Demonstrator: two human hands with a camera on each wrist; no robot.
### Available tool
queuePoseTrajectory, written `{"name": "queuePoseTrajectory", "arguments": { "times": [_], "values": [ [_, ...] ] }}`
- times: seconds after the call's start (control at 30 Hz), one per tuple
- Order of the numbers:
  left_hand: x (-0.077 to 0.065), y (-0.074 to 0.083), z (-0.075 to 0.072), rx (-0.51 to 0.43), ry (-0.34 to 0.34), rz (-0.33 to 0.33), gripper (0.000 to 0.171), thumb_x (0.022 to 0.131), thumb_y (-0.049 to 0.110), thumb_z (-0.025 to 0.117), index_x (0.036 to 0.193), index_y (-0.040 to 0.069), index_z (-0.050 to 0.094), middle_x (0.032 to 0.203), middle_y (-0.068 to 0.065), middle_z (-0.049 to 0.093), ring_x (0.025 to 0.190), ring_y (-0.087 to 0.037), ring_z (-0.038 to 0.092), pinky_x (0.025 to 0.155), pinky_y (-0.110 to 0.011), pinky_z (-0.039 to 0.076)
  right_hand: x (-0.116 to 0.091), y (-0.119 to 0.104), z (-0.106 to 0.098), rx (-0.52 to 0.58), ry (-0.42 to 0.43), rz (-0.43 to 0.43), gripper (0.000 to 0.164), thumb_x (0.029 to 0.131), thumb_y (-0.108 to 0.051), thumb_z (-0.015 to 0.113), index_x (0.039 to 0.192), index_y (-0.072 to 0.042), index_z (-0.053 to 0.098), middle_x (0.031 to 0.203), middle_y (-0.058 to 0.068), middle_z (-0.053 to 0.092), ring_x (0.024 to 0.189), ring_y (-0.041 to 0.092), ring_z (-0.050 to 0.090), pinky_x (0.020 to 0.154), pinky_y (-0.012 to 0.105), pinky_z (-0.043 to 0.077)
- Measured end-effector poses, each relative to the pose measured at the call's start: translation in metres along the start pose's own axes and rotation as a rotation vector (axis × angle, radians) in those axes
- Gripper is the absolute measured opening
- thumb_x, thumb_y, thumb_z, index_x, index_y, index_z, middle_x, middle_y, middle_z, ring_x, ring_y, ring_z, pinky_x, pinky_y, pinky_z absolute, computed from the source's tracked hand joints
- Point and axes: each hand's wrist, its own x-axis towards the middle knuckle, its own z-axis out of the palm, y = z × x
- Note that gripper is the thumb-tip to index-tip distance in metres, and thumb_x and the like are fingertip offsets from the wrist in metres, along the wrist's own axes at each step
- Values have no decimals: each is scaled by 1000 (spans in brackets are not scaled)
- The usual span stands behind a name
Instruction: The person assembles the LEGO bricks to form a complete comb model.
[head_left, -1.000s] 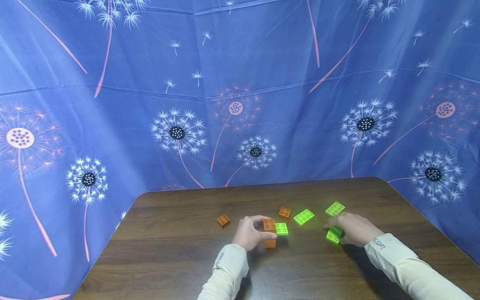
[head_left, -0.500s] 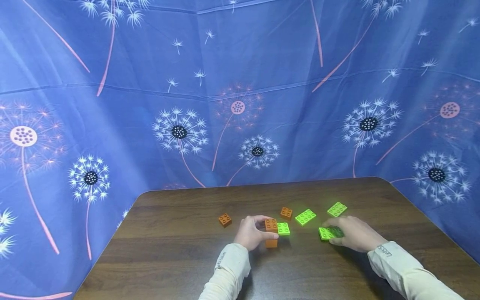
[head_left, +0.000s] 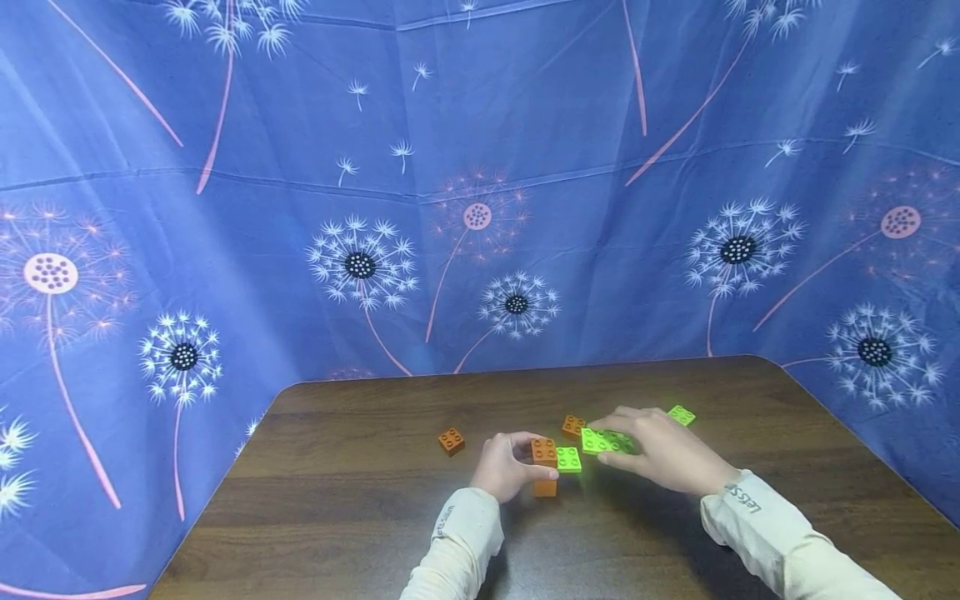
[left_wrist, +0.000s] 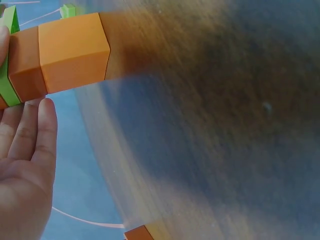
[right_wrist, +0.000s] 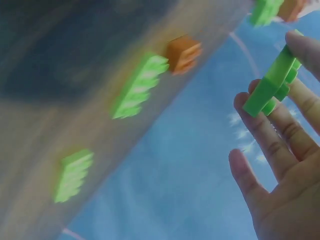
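My left hand (head_left: 502,468) grips a small upright stack of toy building bricks by its upper part. An orange brick (head_left: 543,450) tops the stack, a lime-green brick (head_left: 569,459) juts out to its right, and a lighter orange brick (left_wrist: 75,50) forms the lower end. To the right of this stack, my right hand (head_left: 663,450) pinches another lime-green brick (right_wrist: 272,82) between thumb and fingers. That brick is raised off the table, its left end close to the jutting green one but apart from it. The right fingers cover part of its studs.
On the brown wooden table (head_left: 337,517) lie an orange brick (head_left: 452,441) at left and another orange brick (head_left: 573,426) behind the stack. One green brick (head_left: 682,415) lies behind the right hand; another green brick (right_wrist: 137,85) shows in the right wrist view. A blue patterned cloth (head_left: 300,167) hangs behind.
My right hand has lifted the green brick from the table's right side and carried it left, near the stack. The left hand and its stack have stayed in place.
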Motion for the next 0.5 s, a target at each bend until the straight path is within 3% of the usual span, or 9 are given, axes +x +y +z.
{"name": "queuePoseTrajectory", "arguments": {
  "times": [0.17,0.4,0.5],
  "values": [
    [0,1,-1,-4,-7,-10,38,72,9,91,108,8,78,94,-2,77,85,-14,70,79,-31,55,18,-18,0,15,6,-58,38,90,-34,77,124,-17,72,110,-5,72,97,21,69,90,56,51],
    [-1,2,0,-6,-23,-2,37,73,9,91,107,6,77,96,-5,78,86,-17,72,79,-33,56,35,-33,7,96,-41,-86,36,89,-26,79,122,-14,73,103,-8,69,84,5,63,79,37,55],
    [0,0,1,-13,-25,17,36,72,8,91,105,6,77,93,-5,78,82,-14,72,75,-30,55,39,-37,10,130,-63,-75,35,89,-25,79,121,-13,73,104,-7,70,85,5,63,77,34,55]
  ]
}}
